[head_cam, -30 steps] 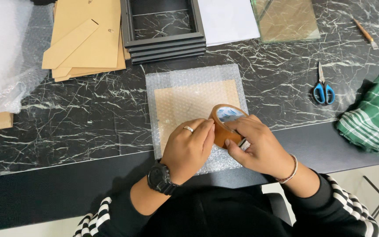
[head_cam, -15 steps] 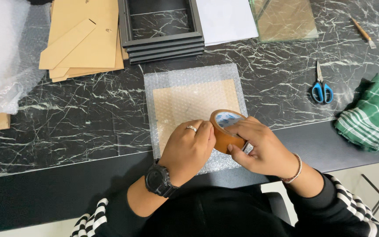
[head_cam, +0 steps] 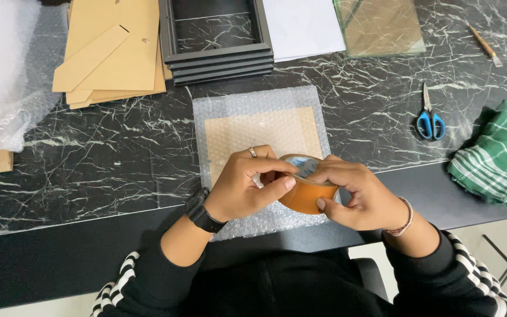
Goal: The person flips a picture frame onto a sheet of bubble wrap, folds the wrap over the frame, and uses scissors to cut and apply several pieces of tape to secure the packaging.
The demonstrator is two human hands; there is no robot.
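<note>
A flat parcel wrapped in bubble wrap (head_cam: 259, 126) lies on the black marble table (head_cam: 118, 158), a tan board showing through the wrap. Just above its near edge, both of my hands hold a roll of brown packing tape (head_cam: 303, 191). My right hand (head_cam: 359, 196) grips the roll from the right side. My left hand (head_cam: 244, 185), with a ring and a black wristwatch, pinches at the roll's left rim with thumb and fingers. My hands hide the parcel's lower middle.
Stacked black picture frames (head_cam: 218, 53) and tan backing boards (head_cam: 110, 53) lie at the back. Beside them are white paper (head_cam: 303, 26), a glass pane (head_cam: 382, 26) and a bubble wrap heap (head_cam: 4, 76). Blue-handled scissors (head_cam: 429, 120), a green checked cloth (head_cam: 494, 155) and a small brush (head_cam: 485, 44) lie to the right.
The tape roll and both hands have shifted slightly toward me and to the right. My left thumb and fingers now press closer on the roll's rim.
</note>
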